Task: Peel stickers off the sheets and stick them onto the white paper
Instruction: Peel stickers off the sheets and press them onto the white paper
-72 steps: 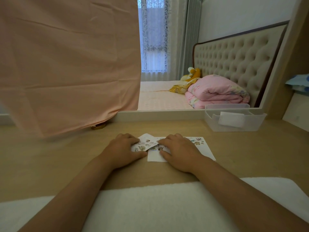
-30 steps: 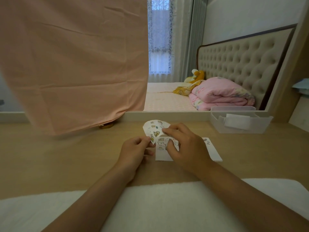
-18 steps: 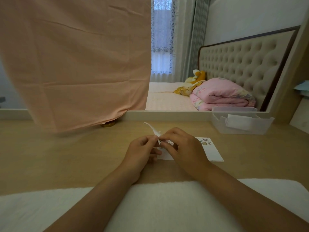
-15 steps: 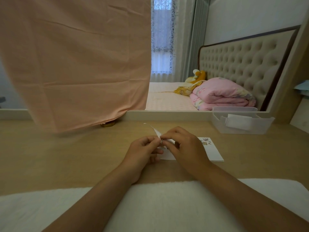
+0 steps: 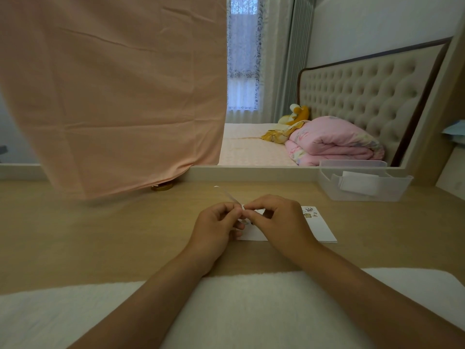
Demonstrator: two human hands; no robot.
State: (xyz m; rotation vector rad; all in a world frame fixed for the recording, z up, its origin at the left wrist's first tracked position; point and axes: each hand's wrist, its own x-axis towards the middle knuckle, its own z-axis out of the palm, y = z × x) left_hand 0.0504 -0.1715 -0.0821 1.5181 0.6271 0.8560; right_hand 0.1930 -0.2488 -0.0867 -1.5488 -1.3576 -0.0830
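My left hand [image 5: 216, 224] and my right hand [image 5: 278, 219] meet fingertip to fingertip above the wooden desk [image 5: 100, 235]. Between them they pinch a small sticker sheet [image 5: 227, 196], which I see almost edge-on as a thin white strip rising up and to the left. Under my right hand lies the white paper [image 5: 319, 229], flat on the desk, with a few small cartoon stickers [image 5: 310, 212] near its far right corner. Most of the paper's left part is hidden by my hands.
A clear plastic tray [image 5: 362, 185] holding a folded white item stands at the back right. A peach cloth [image 5: 113, 96] hangs over the desk's back left, with a gold round object [image 5: 162, 187] under its hem. White fluffy fabric [image 5: 239, 311] covers the near edge.
The sticker sheet was lifted off the paper and turned from face-on to edge-on. Both hands drew together on it and have stayed nearly still for the last half second.
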